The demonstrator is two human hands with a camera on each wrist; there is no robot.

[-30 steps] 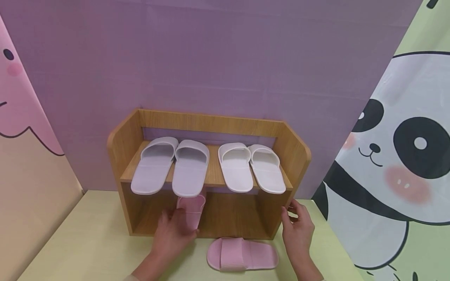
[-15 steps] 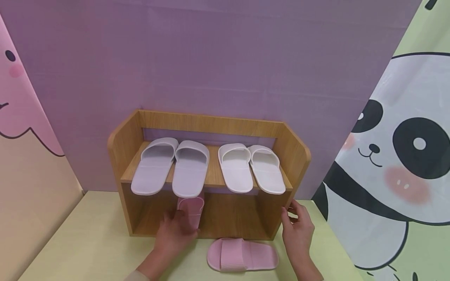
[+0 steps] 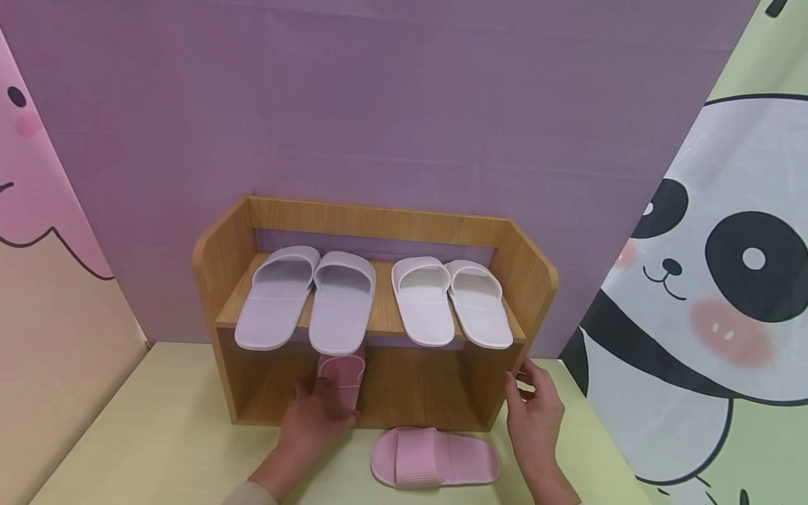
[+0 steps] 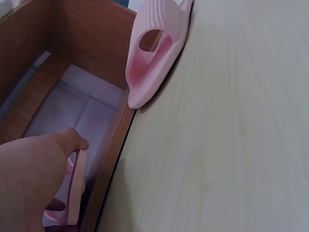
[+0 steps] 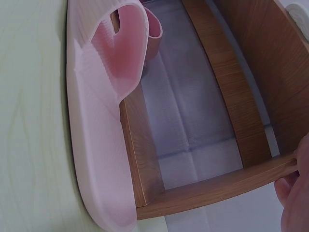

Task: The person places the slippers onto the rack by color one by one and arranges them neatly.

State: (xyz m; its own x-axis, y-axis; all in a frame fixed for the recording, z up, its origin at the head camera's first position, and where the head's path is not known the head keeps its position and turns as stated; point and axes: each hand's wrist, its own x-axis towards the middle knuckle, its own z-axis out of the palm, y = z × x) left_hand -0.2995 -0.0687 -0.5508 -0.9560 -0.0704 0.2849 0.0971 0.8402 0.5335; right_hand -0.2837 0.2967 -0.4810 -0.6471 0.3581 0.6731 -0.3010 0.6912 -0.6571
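My left hand [image 3: 312, 424] reaches into the lower level of a wooden shoe rack [image 3: 379, 221] and grips a pink slipper [image 3: 347, 375] by its heel end. In the left wrist view, thumb and fingers lie on either side of this slipper's sole [image 4: 76, 193]. Its toe end is partly hidden under the lilac slipper above. At the rack's right end, my right hand [image 3: 535, 414] pinches the front edge of the side panel [image 5: 227, 191] between thumb and fingers. A second pink slipper [image 3: 463, 459] lies sideways on the table in front of the rack, between the two hands.
On the upper shelf stand a pair of lilac slippers [image 3: 341, 315] and a pair of white slippers [image 3: 426, 312]. The pale table [image 3: 158, 435] extends on both sides of the rack. Behind rises a purple backdrop [image 3: 379, 105], with a panda-print sheet [image 3: 669, 344] at the right.
The gripped pink slipper has shifted slightly inward and its tilt has changed a little, with the left hand staying nearly in place. My right hand keeps its hold on the side panel.
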